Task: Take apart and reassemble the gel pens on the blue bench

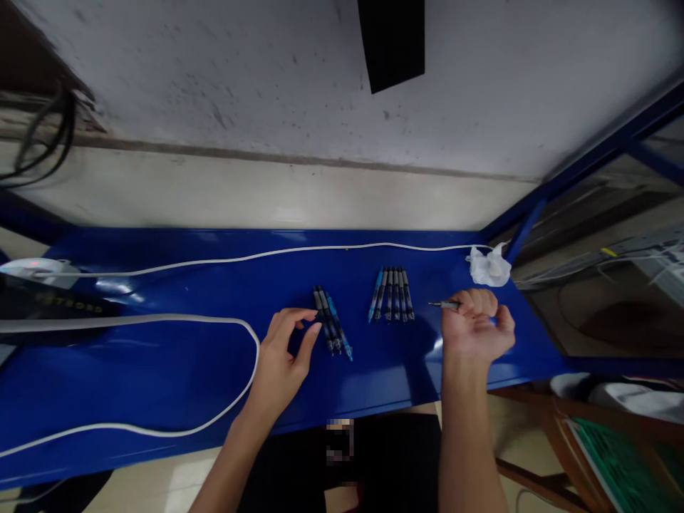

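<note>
My left hand (283, 356) is over the blue tabletop, thumb and fingers apart. Its fingertips come close to a small group of pens (328, 320), two dark and one light blue; I cannot tell whether they touch. Farther right lies a row of several pens (396, 293), mostly grey and black with a light blue one at the left end. My right hand (475, 324) is turned palm up above the right side, fingers curled round a grey pen (447, 304) whose metal tip points left. The rest of that pen is hidden in the fist.
A white cable (283, 251) runs along the back of the blue table (214, 377), and another white cable (251, 335) loops at the left. A crumpled white tissue (489, 266) sits at the back right. A dark box (64, 310) stands at the left edge.
</note>
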`<state>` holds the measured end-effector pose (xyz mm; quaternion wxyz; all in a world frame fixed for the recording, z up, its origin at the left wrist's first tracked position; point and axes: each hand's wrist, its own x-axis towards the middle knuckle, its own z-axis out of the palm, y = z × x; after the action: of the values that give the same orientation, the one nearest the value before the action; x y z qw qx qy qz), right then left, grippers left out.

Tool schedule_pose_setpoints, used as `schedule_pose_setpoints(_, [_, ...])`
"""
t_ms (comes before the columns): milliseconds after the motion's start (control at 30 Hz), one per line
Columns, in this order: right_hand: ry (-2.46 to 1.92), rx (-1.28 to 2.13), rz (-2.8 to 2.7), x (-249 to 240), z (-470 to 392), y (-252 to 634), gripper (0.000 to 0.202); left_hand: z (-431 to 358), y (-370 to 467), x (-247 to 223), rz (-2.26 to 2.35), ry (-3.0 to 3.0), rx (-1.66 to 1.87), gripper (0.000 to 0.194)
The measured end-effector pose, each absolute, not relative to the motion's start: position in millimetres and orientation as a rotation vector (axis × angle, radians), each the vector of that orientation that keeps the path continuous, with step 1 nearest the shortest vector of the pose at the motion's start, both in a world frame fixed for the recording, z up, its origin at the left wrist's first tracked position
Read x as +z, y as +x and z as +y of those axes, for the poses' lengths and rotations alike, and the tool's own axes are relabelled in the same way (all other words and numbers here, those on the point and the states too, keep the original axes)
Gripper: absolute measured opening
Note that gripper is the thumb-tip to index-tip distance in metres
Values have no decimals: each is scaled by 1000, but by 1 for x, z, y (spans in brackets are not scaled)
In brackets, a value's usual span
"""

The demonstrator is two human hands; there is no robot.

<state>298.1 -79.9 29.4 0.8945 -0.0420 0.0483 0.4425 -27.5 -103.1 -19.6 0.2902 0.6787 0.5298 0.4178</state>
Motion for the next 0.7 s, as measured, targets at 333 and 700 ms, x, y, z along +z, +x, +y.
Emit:
schedule_pose_setpoints(333, [-217, 919, -32, 45, -68, 314, 40, -96, -18, -34, 1569, 2004, 964, 32])
schedule_pose_setpoints(700, [-927, 773, -557, 19, -100, 342, 40, -99, -13, -21, 1759, 1989, 869, 25])
